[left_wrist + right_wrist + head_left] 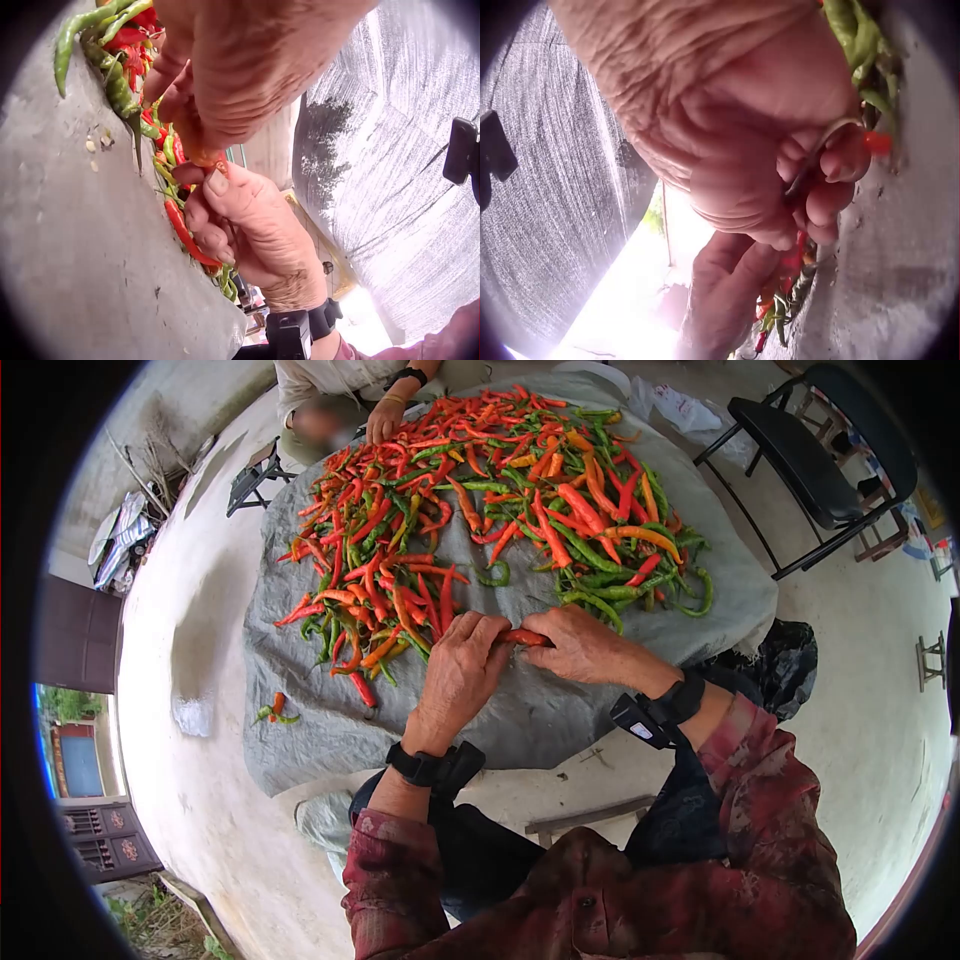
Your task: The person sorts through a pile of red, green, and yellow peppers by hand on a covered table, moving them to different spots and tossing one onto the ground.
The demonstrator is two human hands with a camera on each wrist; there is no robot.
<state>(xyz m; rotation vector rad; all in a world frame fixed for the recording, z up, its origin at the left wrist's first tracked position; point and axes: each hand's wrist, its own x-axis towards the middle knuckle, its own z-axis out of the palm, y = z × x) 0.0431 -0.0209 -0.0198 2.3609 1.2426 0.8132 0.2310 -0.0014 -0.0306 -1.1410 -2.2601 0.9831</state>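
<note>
Between my two hands is a red chili pepper (pixel 524 637), raised over the near part of a grey cloth (pixel 330 725). My left hand (pixel 462 665) grips its left end with thumb and fingers. At the other end, my right hand (pixel 580 645) pinches it; the left wrist view shows the right thumb (pixel 217 184) pressed on the pepper. In the right wrist view a thin curved stem (pixel 814 157) shows among the curled fingers of the right hand. Much of the pepper is hidden by the fingers. Just beyond the hands lie heaped red, orange and green peppers (pixel 580 510).
Another person's hand (pixel 384 420) reaches to the far side of the heap. A few peppers (pixel 276 710) lie apart at the left. A black folding chair (pixel 810 470) stands at the right, and a black plastic bag (pixel 790 665) hangs by the cloth's right edge.
</note>
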